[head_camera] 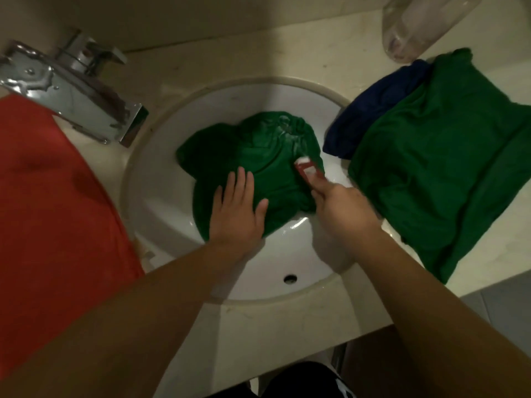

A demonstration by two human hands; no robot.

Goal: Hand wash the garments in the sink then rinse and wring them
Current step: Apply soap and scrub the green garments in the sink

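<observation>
A wet green garment (pixel 258 156) lies bunched in the round white sink (pixel 161 196), with pale suds on its far part. My left hand (pixel 235 211) presses flat on the garment's near side, fingers straight. My right hand (pixel 342 208) grips a red bar of soap (pixel 307 170) with white lather and holds it against the garment's right side. A second green garment (pixel 436 168) lies spread on the counter to the right, over a dark blue garment (pixel 373 110).
A chrome tap (pixel 71 87) stands at the back left of the sink. A red cloth (pixel 51 202) covers the counter on the left. A clear plastic container (pixel 419 24) sits at the back right. The sink's overflow hole (pixel 290 278) is on the near wall.
</observation>
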